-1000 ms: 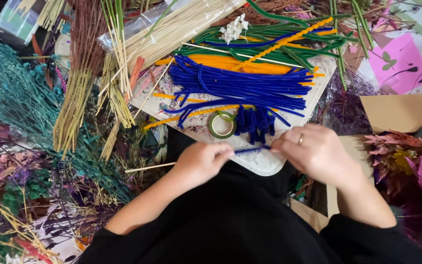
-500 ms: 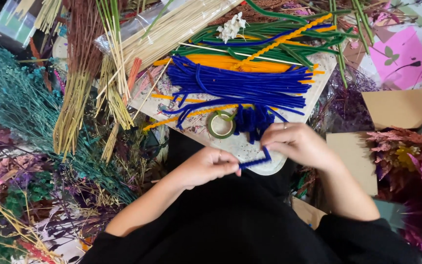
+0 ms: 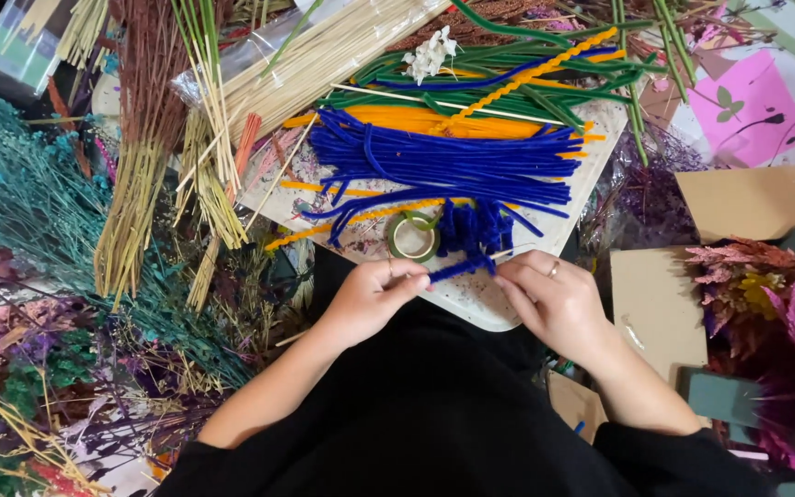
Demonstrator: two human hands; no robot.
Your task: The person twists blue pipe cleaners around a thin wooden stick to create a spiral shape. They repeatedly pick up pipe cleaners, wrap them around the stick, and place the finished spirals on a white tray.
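Observation:
My left hand point(image 3: 372, 296) and my right hand point(image 3: 554, 304) pinch the two ends of a short blue pipe cleaner point(image 3: 460, 268) just above the near edge of a white tray point(image 3: 471, 299). A bunch of bent blue pipe cleaner pieces point(image 3: 473, 226) lies right behind it, beside a roll of green floral tape point(image 3: 413, 236). Further back on the tray lie a pile of long blue pipe cleaners point(image 3: 443, 161), orange ones point(image 3: 388, 120) and green ones point(image 3: 508, 83).
Bundles of dried straw stems point(image 3: 131, 202) and teal dried foliage point(image 3: 20, 202) lie to the left. A bag of thin wooden sticks point(image 3: 324, 55) is at the back. Brown cardboard point(image 3: 756, 198), pink paper point(image 3: 752, 101) and pink dried flowers point(image 3: 784, 294) are on the right.
Both hands have shifted slightly toward the tray and apart, so the short blue pipe cleaner now stretches between them; before, they held it closer over my lap.

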